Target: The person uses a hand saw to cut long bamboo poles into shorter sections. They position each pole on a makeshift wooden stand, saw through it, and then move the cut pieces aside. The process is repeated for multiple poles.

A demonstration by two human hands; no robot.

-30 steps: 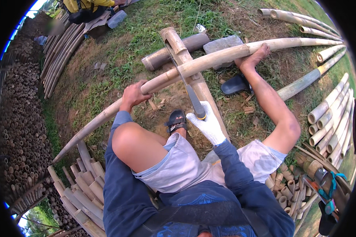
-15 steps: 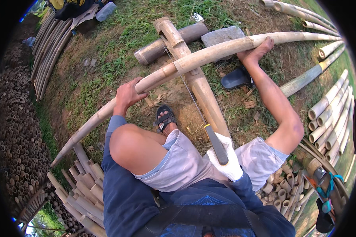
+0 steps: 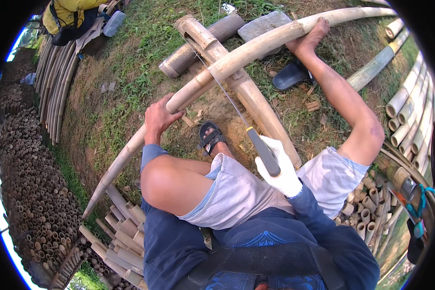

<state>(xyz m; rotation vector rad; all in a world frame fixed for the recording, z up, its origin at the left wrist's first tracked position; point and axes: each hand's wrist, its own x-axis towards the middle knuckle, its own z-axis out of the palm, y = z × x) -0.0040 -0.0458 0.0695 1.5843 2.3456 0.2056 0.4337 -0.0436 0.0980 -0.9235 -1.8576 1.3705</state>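
A long bamboo pole (image 3: pixel 258 50) lies slantwise across a notched bamboo support (image 3: pixel 246 92). Bare and curled round the pole left of the support is my left hand (image 3: pixel 160 120). In a white knit glove, my right hand (image 3: pixel 282 171) grips the dark grey handle of a hand saw (image 3: pixel 264 153). The thin saw blade (image 3: pixel 232 102) crosses the pole close to the support; how deep it sits in the bamboo I cannot tell. My bare right foot (image 3: pixel 308 41) presses on the pole farther right.
A thick bamboo piece (image 3: pixel 176 63) lies under the support's far end, beside a stone block (image 3: pixel 266 26). A black sandal (image 3: pixel 291 76) lies loose on the ground. Cut bamboo is stacked at left (image 3: pixel 34 193), lower left (image 3: pixel 125 237) and right (image 3: pixel 406 104).
My right hand has pushed the saw forward, so its handle is nearer the pole. My left hand keeps its hold. The whole view has shifted slightly.
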